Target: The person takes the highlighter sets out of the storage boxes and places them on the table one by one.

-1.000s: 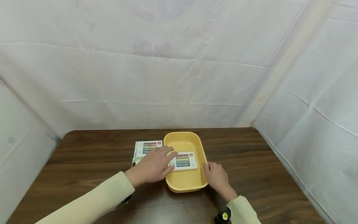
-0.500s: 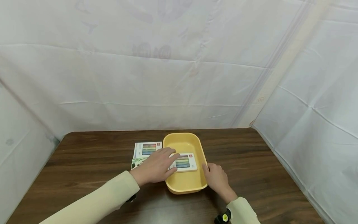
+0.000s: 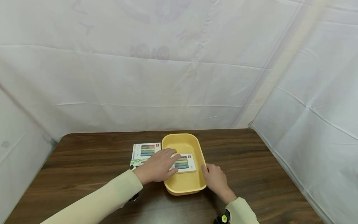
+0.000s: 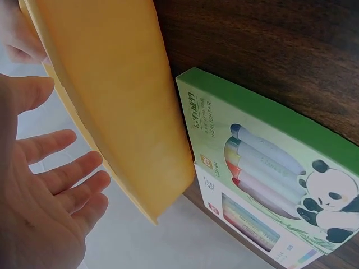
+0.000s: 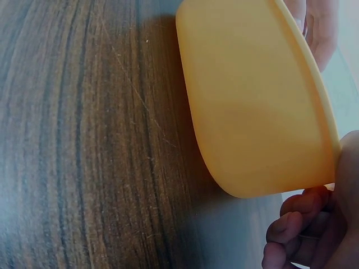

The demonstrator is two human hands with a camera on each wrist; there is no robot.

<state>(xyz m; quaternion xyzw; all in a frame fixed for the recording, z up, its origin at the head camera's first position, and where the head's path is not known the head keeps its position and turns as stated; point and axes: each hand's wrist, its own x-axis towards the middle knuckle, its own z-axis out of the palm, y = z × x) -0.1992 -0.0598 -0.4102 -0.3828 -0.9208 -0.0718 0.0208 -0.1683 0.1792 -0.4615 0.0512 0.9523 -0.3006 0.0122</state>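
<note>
A yellow plastic basin [image 3: 184, 186] stands on the table, and a white highlighter box [image 3: 190, 161] lies inside it. My left hand [image 3: 157, 166] reaches over the basin's left rim, above that box's left end. In the left wrist view, the left fingers [image 4: 73, 171] are spread and nothing is pinched between them. My right hand [image 3: 216, 179] grips the basin's right rim, thumb on the inside and fingers curled outside. Left of the basin lie a green highlighter box with a panda [image 4: 272, 168] and a white box of coloured pens [image 3: 146, 150]; my left hand partly covers them in the head view.
The dark wood table [image 3: 92, 155] extends to both sides of the basin. White sheeting [image 3: 156, 84] hangs behind the table's back edge and along both sides. A dark wrist strap [image 3: 224, 217] sits at the right sleeve.
My left hand has shifted slightly right over the white box inside the basin. The head view has drifted a little. My right hand keeps its grip on the rim.
</note>
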